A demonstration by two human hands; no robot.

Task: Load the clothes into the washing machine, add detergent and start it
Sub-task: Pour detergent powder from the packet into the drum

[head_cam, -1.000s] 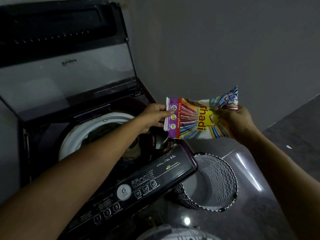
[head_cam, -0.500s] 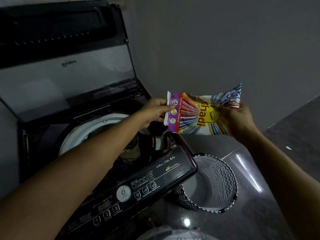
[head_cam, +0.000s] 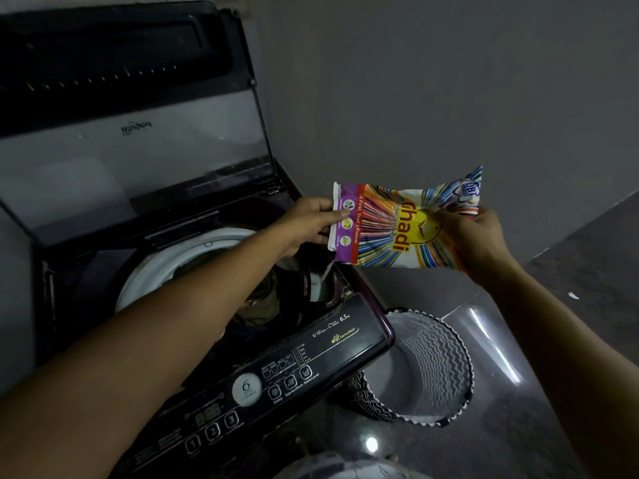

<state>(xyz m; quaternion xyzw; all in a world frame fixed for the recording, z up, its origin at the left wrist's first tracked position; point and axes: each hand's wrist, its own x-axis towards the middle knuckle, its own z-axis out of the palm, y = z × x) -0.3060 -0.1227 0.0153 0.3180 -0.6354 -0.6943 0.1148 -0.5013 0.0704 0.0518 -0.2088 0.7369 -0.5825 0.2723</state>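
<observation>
Showing the detergent step under way. Both hands held a detergent packet [head_cam: 397,229] sideways above the right edge of the open washing machine [head_cam: 363,326]. The left hand [head_cam: 307,223] pinched the packet's open end, at 9 o'clock on the packet. The right hand [head_cam: 473,236] had its fingers curled round the far end, at 3 o'clock. A thin stream of powder [head_cam: 327,269] fell from the packet's corner at 7 o'clock toward a small compartment [head_cam: 320,288], which lay at 3 o'clock from the drum rim [head_cam: 179,257].

Clothes [head_cam: 259,302] lay inside the drum, so loading appeared done, or nearly so. Dosing looked unfinished. Closing the raised lid [head_cam: 138,160] and starting the cycle at the control panel [head_cam: 294,375] remained. The panel's digit display looked unlit, though the dim light left this uncertain. A zigzag-patterned basket [head_cam: 446,361] stood on the floor at 5 o'clock from the packet.

Legible writing:
- **Packet:** "Ghadi" in red, with "it First, Trust it Forever" along a red band. A smaller line beside the name probably read "Detergent Powder".
- **Lid:** the Whirlpool name, seen reversed.
- **Panel:** a round "6" badge, "Delay", "ExpressWash", "WaterLevel", "6.5 kg", and buttons numbered 1, 2 and 3.
</observation>
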